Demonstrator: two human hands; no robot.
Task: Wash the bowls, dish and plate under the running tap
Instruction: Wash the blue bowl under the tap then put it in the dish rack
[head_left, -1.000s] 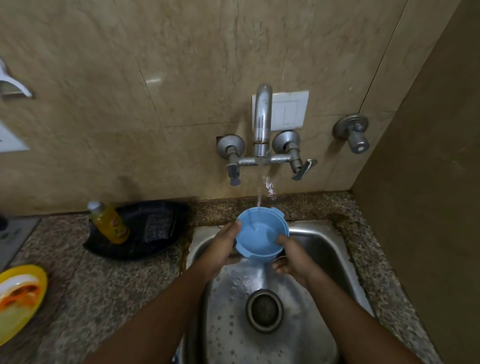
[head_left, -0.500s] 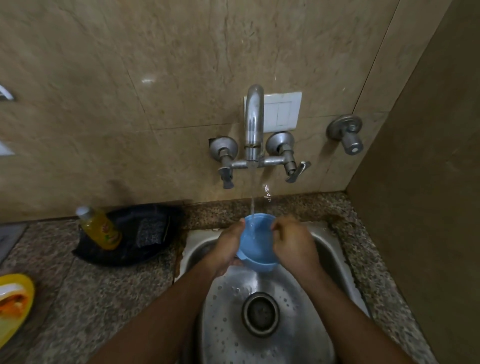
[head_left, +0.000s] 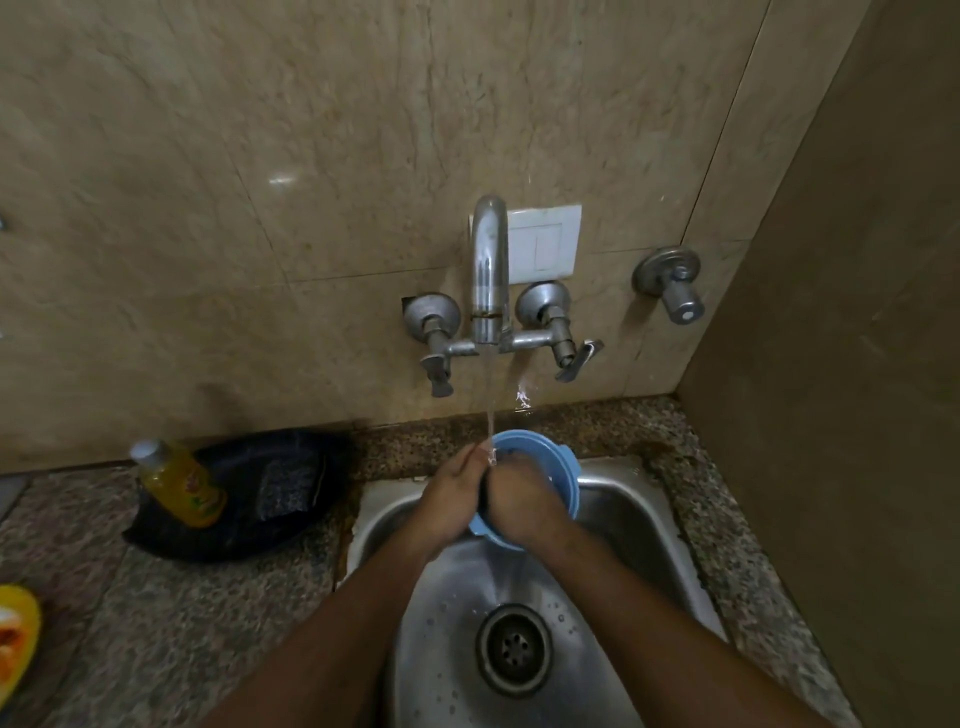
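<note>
A: What is seen of the room, largest first?

B: A beige marble-patterned wall (head_left: 260, 208) is seen across the far side, met on the right by a plain brown side wall (head_left: 857, 364). Below it a speckled granite counter (head_left: 208, 623) is laid, into which a steel sink (head_left: 623, 519) with a round drain (head_left: 514, 649) is set. To the left on the counter a black tray (head_left: 234, 540) is placed, holding a yellow bottle (head_left: 179, 483) and a dark scrub pad (head_left: 288, 486). A yellow plate (head_left: 21, 623) is cut off at the left edge. A chrome tap (head_left: 488, 270) is mounted above the sink, water running from it.

A: And the bowl?

B: The blue bowl (head_left: 550, 467) is held over the far part of the sink, under the stream. Its left rim is gripped by the left hand (head_left: 452, 499); the right hand (head_left: 519, 504) is curled over the near rim, its fingers reaching inside.

A: What is changed since half a second ago?

B: The hands have been brought together, now touching, and the bowl's mouth is turned more to the right. The plate is shown less.
</note>
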